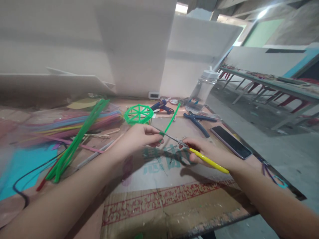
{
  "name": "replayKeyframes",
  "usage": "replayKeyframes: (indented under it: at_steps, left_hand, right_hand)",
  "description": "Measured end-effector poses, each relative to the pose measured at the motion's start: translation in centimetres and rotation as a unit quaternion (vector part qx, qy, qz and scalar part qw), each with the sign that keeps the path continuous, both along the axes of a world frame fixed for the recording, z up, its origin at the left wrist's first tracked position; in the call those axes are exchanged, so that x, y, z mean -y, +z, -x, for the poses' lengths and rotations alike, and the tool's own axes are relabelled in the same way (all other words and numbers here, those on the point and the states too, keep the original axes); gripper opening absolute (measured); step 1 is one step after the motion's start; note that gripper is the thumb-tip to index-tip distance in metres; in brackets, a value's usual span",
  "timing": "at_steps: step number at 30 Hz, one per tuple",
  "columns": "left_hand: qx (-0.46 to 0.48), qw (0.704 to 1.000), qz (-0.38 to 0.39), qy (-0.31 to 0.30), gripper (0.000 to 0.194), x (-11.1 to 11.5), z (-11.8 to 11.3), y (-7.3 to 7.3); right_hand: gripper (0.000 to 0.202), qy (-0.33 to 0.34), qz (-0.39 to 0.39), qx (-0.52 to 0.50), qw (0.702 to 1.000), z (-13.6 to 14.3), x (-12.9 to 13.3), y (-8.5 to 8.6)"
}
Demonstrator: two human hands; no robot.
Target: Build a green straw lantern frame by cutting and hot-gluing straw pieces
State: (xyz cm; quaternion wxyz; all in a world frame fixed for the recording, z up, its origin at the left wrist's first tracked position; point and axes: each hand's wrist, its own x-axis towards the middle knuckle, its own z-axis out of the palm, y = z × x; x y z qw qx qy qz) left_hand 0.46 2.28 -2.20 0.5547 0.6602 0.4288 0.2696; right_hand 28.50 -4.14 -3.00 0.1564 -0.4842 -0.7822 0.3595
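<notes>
My left hand (149,135) pinches the lower end of a short green pipe cleaner (172,119), which slants up and to the right. In my right hand (198,149) is a pair of scissors with yellow handles (208,161). The scissor blades reach left to the pipe cleaner, right at my left fingertips; whether they are fully closed I cannot tell. Just beyond my left hand lies a green spoked, many-sided frame (139,114). A bundle of long green pipe cleaners (78,141) lies left of my left forearm.
Several coloured pipe cleaners (74,127) lie at the left. Behind are a blue glue gun (161,105), a small white digital display (154,95) and a clear bottle (201,91). Dark blue pliers (199,122) and a phone (231,142) lie at the right, near the table's edge.
</notes>
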Motion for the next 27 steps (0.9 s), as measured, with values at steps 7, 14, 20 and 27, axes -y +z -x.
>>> replayKeyframes:
  at_steps: [7, 14, 20, 27]
  left_hand:
    - [-0.001, 1.000, -0.001, 0.008, 0.010, 0.22, -0.21, 0.16]
    - [0.006, 1.000, 0.015, 0.019, 0.007, 0.47, -0.46, 0.44]
    - [0.024, 0.998, 0.049, 0.021, 0.009, 0.14, -0.60, -0.16]
    - [0.023, 0.998, 0.063, 0.020, 0.018, 0.22, -0.52, 0.04]
  right_hand:
    - [0.064, 0.024, -0.009, -0.019, 0.999, -0.13, 0.07, -0.72]
    - [0.071, 0.006, -0.015, -0.006, 1.000, 0.24, -0.15, -0.58]
    - [0.067, -0.014, 0.004, 0.000, 1.000, 0.55, -0.15, -0.64]
    - [0.050, -0.043, 0.001, 0.034, 0.999, -0.04, -0.71, -0.31]
